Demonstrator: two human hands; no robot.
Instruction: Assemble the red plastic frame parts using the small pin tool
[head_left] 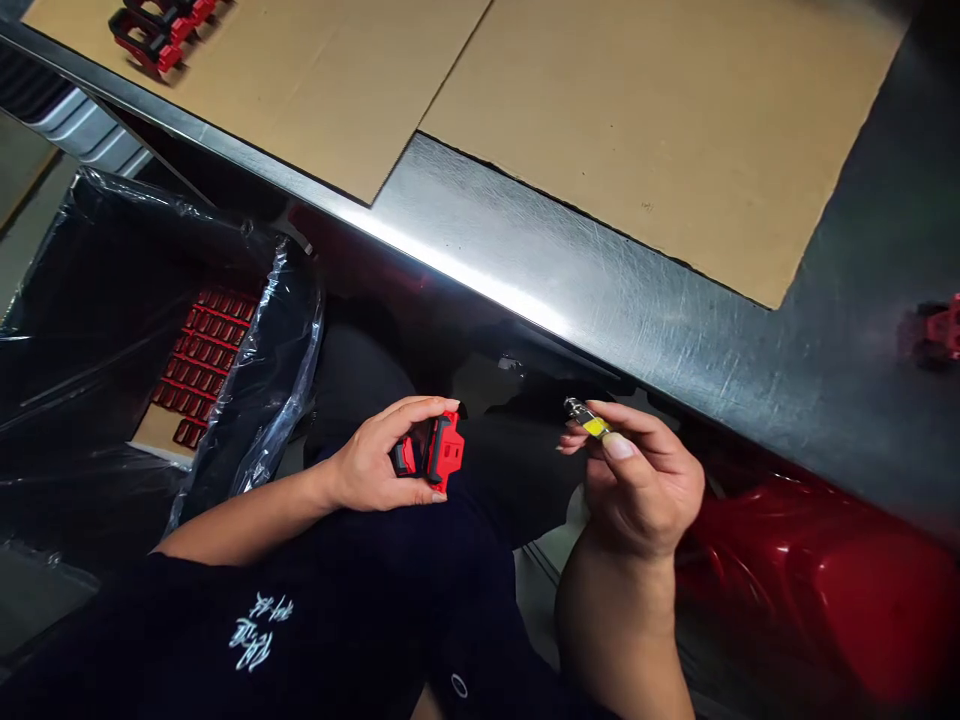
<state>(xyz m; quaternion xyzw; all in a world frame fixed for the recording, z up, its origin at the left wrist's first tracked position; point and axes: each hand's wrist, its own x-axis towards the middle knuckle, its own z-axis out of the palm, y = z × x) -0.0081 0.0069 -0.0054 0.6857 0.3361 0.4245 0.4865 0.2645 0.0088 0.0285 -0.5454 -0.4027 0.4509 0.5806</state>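
Left-hand fingers [416, 412] closed around red plastic part [444, 450]; right-hand fingers [630, 418] pinch yellow-banded metal piece [587, 418], near steel table edge [480, 290].

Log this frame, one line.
left hand: red-black part | right hand: yellow-metal part | nearby: packed red parts

- A brushed stainless steel counter [600, 262] runs diagonally across the upper frame, scratched and darker toward the right edge
- Two large cardboard sheets [637, 120] lie flat on it along the top of the frame, butted together
- A bright streak of overhead light [465, 275] glares along the counter's near edge, centre of the frame
- Grey floor [26, 205] shows at the far left
- Ribbed metal housing [82, 125] sits in the upper left corner
- Glossy red plastic [825, 590] fills the lower right, too dark to identify
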